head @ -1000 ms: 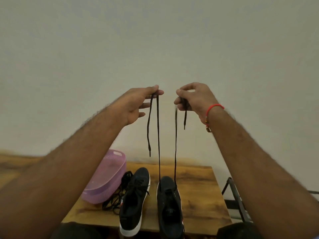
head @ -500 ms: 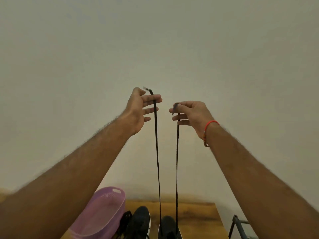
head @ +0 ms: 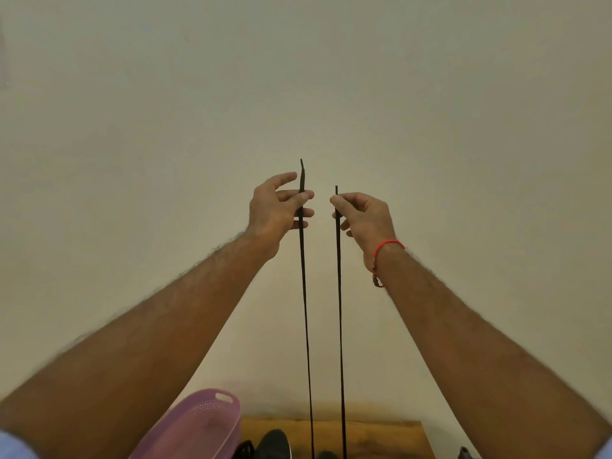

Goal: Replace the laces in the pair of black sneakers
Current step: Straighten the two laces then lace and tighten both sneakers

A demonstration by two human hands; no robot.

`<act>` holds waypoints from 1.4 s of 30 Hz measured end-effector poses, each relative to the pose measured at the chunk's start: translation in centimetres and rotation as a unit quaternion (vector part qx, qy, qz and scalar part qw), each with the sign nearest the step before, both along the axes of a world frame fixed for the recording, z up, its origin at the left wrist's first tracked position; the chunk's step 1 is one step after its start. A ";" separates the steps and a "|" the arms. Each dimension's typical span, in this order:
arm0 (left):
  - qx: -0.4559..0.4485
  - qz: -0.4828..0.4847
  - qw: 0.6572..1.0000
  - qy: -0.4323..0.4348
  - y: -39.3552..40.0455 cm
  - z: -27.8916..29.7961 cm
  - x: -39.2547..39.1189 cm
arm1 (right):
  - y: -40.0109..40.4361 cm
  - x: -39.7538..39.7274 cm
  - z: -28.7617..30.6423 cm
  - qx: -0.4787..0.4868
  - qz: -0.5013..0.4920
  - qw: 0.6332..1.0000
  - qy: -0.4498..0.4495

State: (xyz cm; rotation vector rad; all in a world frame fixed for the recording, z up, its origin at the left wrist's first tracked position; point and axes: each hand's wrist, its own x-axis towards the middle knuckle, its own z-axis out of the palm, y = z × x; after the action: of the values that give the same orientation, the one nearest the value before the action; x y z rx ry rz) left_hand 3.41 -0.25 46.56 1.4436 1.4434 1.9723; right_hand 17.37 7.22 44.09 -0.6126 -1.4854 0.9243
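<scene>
Both arms are raised in front of a plain wall. My left hand pinches one end of a black shoelace between thumb and fingers, with the tip sticking up above them. My right hand pinches the other end of the lace, whose strand hangs straight down. The two strands run taut and side by side to the bottom edge. Only the toe of one black sneaker shows there, and a sliver of the second sneaker where the strands end.
A purple perforated plastic basket stands on the wooden table at the bottom left, beside the sneaker toe. More black laces lie between basket and shoe. A dark metal frame part shows off the table's right edge.
Both hands have risen and slid up to the lace tips, pulling the two strands straight and taut. The view has tilted up, so the sneakers have nearly dropped out of the frame.
</scene>
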 end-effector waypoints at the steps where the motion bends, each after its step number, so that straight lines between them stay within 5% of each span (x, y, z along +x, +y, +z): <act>1: 0.000 -0.001 1.000 -0.002 0.1 0.2 0.0 | 0.0 -0.2 0.2 0.001 0.001 1.000 0.002; 27: 0.015 0.040 0.999 0.029 1.0 -0.2 -0.1 | 0.8 -0.7 1.2 0.003 -0.010 1.000 -0.006; 34: -0.047 0.073 0.994 0.070 1.0 -6.6 -1.0 | 0.6 0.6 -5.0 -0.042 0.019 0.997 -0.054; 42: -0.218 0.049 0.964 0.144 -1.0 -22.6 -2.3 | 0.9 3.1 -18.7 -0.139 0.058 0.973 -0.174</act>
State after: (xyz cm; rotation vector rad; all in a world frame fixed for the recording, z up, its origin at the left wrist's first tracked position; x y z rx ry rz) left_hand 1.12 -1.26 23.97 1.5115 1.9557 1.4027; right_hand 20.42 8.07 25.36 -0.9380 -1.7307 1.1715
